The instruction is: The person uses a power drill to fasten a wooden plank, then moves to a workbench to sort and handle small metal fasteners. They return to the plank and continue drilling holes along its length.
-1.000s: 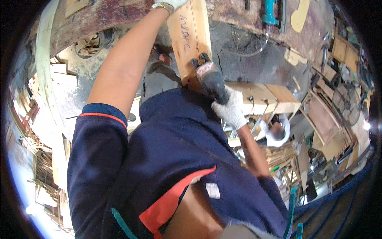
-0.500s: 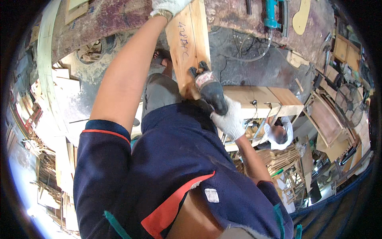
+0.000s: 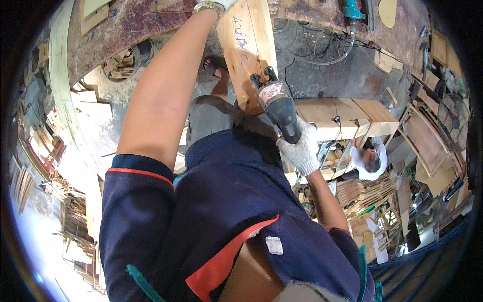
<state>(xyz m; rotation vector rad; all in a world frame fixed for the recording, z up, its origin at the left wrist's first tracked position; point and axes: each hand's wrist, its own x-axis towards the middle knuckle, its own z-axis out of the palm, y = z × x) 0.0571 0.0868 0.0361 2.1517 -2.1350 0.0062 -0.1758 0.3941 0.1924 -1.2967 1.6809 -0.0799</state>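
Observation:
A long pale wooden board (image 3: 247,53) with handwritten marks and a lengthwise line stretches away from me. At its near end sits a black power tool that looks like a jigsaw (image 3: 279,111), its forked front foot over the wood. My right hand (image 3: 300,149), in a white knit glove, is closed around the tool's rear body. My left hand (image 3: 215,5), gloved too, is at the board's far left edge at the top of the view. Its fingers are cut off by the frame. The blade and the board's underside are hidden.
Right of the tool stands a wooden frame or bench (image 3: 332,111), with a person in white (image 3: 375,160) low beside it. Beyond the board, a stained worktop (image 3: 166,17) carries a teal tool (image 3: 353,10) with a clear hose. Cables and wood scraps lie on the floor.
The whole view has shifted, so board, jigsaw and hands appear farther right and slightly higher. Both hands keep their places on the work. The person in white has turned their head.

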